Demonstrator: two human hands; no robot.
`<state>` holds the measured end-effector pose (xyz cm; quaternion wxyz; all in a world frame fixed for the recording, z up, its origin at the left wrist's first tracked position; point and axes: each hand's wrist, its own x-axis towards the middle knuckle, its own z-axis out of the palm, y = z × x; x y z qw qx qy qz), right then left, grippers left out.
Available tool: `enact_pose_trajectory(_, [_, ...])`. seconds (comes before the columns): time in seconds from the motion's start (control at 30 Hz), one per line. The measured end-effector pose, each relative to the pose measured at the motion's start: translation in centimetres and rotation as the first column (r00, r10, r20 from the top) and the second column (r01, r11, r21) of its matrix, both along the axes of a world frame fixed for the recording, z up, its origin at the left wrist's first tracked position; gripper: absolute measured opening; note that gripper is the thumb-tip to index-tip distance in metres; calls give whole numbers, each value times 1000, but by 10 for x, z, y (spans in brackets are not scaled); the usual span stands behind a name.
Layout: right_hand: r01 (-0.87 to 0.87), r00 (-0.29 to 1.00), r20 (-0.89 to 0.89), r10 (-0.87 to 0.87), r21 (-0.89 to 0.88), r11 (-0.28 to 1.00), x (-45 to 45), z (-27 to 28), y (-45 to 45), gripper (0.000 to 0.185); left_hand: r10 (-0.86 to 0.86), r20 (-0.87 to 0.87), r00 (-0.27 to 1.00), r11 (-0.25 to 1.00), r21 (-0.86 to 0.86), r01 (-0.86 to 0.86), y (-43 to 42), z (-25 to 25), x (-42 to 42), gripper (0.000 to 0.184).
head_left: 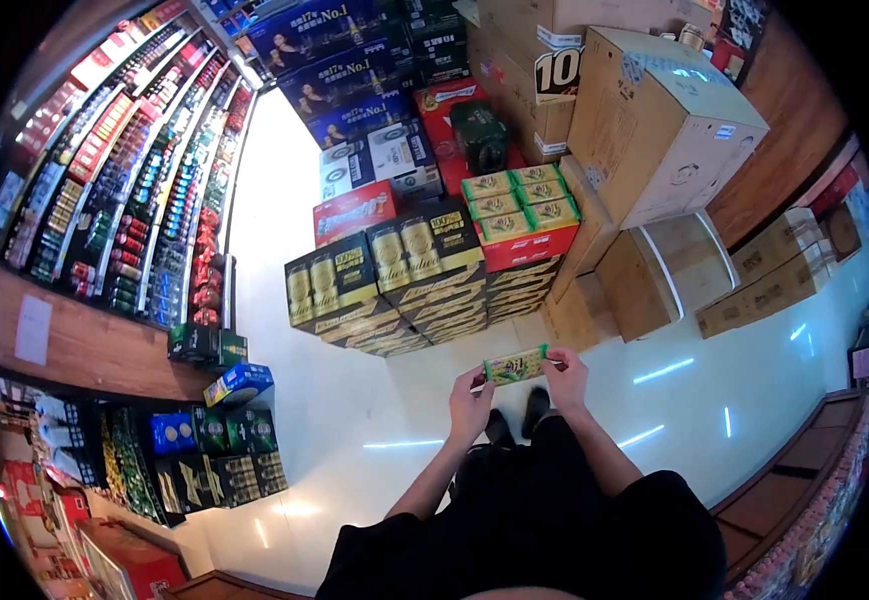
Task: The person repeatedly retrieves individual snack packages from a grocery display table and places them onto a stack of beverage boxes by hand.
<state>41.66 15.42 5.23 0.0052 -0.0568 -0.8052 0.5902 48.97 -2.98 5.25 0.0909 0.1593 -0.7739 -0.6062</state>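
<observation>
A green and yellow snack packet (516, 367), which looks like a pack of biscuits, is stretched flat between my two hands. My left hand (469, 401) is closed on its left end, and my right hand (566, 377) pinches the right end. Ahead of me, a red open-topped carton (531, 250) bears several packets (511, 205) of the same green and yellow look, laid in two columns. The carton sits on a stack next to black and gold can cases (424, 247).
Tall brown cardboard boxes (674, 130) stand at the right, with a white-edged open carton (666, 270) below. Blue beer cases (329, 75) are piled at the back. Shelves of cans (124, 180) line the left, and more cases (224, 435) sit lower left. Pale tiled floor (354, 400) surrounds my feet.
</observation>
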Motion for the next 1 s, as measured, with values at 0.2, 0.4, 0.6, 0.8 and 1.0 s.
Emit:
enact_pose_trajectory(0.2, [-37, 999, 25, 37, 1, 999, -92, -11, 0, 19, -78, 81, 994, 994, -73, 84, -8, 7, -93, 40])
enact_pose_trajectory(0.4, [-98, 993, -56, 99, 16, 995, -228, -11, -26, 20, -29, 105, 994, 991, -128, 42, -19, 4, -214, 48])
enact_pose_trajectory(0.6, [-249, 968, 17, 249, 95, 964, -334, -7, -43, 35, 36, 121, 992, 967, -254, -5, -39, -10, -332, 46])
enact_pose_trajectory(0.8, [-335, 935, 118, 334, -11, 942, -389, -35, -53, 44, 62, 192, 979, 987, -158, -31, -47, -18, -392, 38])
enact_pose_trajectory(1.0, [-319, 931, 179, 317, -16, 947, -398, -33, -62, 45, 105, 247, 963, 984, -165, -65, -53, -45, -403, 41])
